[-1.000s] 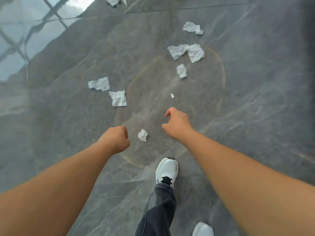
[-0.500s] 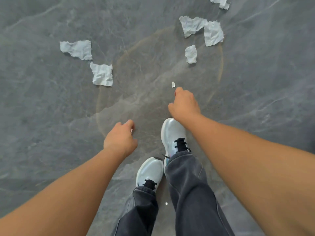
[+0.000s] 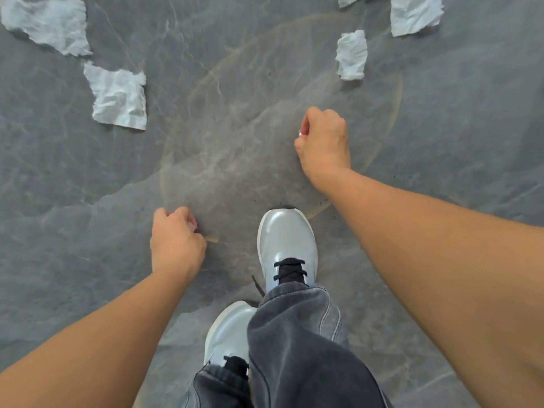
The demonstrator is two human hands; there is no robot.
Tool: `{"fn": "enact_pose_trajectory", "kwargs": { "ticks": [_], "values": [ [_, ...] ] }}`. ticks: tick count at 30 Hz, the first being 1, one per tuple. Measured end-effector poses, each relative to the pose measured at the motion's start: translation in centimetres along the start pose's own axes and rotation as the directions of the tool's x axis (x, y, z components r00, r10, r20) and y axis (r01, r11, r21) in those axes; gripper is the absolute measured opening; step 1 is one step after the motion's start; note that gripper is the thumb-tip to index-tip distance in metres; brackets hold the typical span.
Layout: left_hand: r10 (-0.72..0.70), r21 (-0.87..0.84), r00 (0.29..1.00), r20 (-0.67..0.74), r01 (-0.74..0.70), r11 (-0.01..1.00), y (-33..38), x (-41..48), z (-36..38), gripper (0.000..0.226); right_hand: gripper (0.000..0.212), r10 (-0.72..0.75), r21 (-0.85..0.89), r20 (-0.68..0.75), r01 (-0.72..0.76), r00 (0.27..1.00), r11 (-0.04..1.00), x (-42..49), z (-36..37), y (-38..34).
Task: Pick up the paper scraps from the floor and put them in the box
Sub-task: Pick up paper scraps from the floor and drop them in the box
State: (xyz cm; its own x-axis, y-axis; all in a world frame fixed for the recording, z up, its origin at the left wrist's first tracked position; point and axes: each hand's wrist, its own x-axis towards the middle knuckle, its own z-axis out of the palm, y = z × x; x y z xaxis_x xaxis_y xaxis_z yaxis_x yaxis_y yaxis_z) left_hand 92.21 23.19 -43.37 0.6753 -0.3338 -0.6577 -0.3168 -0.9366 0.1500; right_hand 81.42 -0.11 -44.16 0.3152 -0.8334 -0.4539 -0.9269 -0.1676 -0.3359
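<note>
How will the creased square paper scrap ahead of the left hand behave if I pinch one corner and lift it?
The square paper scrap looks thin and heavily creased, so it will probably hang limp rather than hold its shape. It seems very light, likely to slide on the glossy floor if pushed. Its torn edges suggest it rips easily, so a gentle grip should do.

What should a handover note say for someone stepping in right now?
Left hand: closed low over the floor; contents hidden.
Right hand: closed, a bit of white at the fingers, probably a small scrap.
Scraps on the floor: two at upper left, one at upper right, more at the top edge.
Box: not in view.
Left: gather these, then find the box.
</note>
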Motion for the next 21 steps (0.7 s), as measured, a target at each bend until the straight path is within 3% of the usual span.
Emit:
{"fn": "enact_pose_trajectory", "kwargs": {
  "ticks": [4,8,13,17,21],
  "values": [
    [0.090,0.030,0.993,0.078,-0.092,0.995,1.8,1.2,-1.6,0.013,0.009,0.059,0.020,0.085,-0.061,0.995,0.998,0.2,-0.6,0.3],
    [0.173,-0.014,0.983,0.066,-0.172,0.985,4.3,2.6,-3.1,0.017,0.015,0.149,0.071,0.090,-0.156,0.985,0.985,-0.1,-0.6,0.1],
    [0.150,-0.132,0.989,-0.010,-0.150,0.980,4.7,3.4,-5.1,0.016,0.015,-0.085,-0.032,0.226,0.095,0.970,0.995,-0.4,0.7,-4.0],
    [0.044,-0.230,0.998,-0.052,-0.055,0.972,1.5,2.7,-7.3,0.016,0.008,-0.254,0.017,0.278,0.259,0.926,0.966,-1.0,2.9,-10.0],
    [-0.084,-0.247,0.993,-0.077,0.063,0.967,-4.3,1.4,-9.3,0.011,0.004,-0.485,0.018,0.327,0.508,0.811,0.861,-2.9,5.0,-16.7]
  ]
}}
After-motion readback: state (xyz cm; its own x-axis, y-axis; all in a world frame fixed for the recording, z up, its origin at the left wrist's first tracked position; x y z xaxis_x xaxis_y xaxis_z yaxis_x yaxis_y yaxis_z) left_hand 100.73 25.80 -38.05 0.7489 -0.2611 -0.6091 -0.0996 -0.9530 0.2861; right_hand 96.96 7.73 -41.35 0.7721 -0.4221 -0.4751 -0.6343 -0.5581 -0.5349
